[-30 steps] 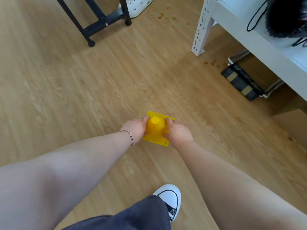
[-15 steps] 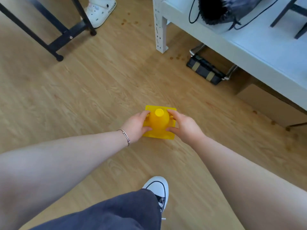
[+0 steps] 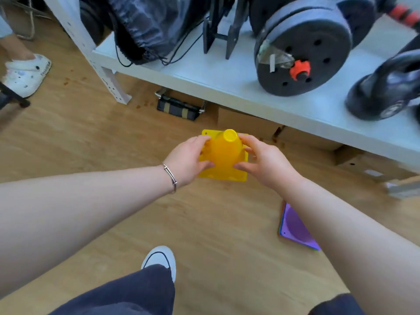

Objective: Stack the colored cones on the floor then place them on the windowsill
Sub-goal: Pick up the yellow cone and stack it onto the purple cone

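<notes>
A yellow cone (image 3: 225,151) with a square base is held above the wooden floor between both my hands. My left hand (image 3: 187,159), with a thin bracelet on its wrist, grips the cone's left side. My right hand (image 3: 264,161) grips its right side. A purple cone base (image 3: 293,226), with other colored edges under it, lies on the floor at the right and is partly hidden by my right forearm.
A white shelf (image 3: 227,80) runs across the top right with a black bag (image 3: 145,28), weight plates (image 3: 302,48) and a kettlebell (image 3: 384,87). Cardboard boxes (image 3: 247,126) sit under it. Another person's white shoe (image 3: 25,73) is at the left; my own shoe (image 3: 160,258) is below.
The yellow cone has come up off the floor in both hands. My view has swung toward the shelf, bringing the weights and the purple cone base into sight.
</notes>
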`<state>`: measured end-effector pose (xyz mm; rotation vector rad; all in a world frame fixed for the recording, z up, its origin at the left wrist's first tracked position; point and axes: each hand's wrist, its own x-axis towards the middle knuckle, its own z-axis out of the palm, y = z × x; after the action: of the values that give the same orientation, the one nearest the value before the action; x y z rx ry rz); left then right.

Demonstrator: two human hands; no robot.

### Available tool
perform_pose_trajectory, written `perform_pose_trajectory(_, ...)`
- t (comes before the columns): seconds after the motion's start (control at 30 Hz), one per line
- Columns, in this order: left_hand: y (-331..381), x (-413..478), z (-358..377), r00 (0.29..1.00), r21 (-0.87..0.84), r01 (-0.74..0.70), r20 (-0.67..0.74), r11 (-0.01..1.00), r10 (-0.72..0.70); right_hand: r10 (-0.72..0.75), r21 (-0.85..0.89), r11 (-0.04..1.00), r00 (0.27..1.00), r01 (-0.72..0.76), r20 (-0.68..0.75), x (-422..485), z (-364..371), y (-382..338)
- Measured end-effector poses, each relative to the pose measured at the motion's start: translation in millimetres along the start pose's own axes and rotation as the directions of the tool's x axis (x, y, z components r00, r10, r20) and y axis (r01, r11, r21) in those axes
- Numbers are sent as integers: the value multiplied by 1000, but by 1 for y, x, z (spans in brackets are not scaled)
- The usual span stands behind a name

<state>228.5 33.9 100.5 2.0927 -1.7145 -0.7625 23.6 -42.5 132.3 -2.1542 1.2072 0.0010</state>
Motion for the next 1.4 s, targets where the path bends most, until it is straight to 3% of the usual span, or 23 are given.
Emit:
perform_pose_trajectory(0.23,123,-1,41,985,62,-145,101,987,139,123,21,992,990,-122,-64,-92,-66,76)
perform_pose_trajectory(0.53,225,-8,100,965,87,-166,220,982,144,246,93,966,967,-240,-63,-166,-98,161)
perform_pose_trajectory(1.07,210,-13,220,956,2,68,285,998,-66,279,76,954,952,-290,126,-155,-23,261)
perform_pose_trajectory(1.4,174,-11,257,943,-62,134,316,989,-108,305,96,943,942,-319,139,-140,24,280)
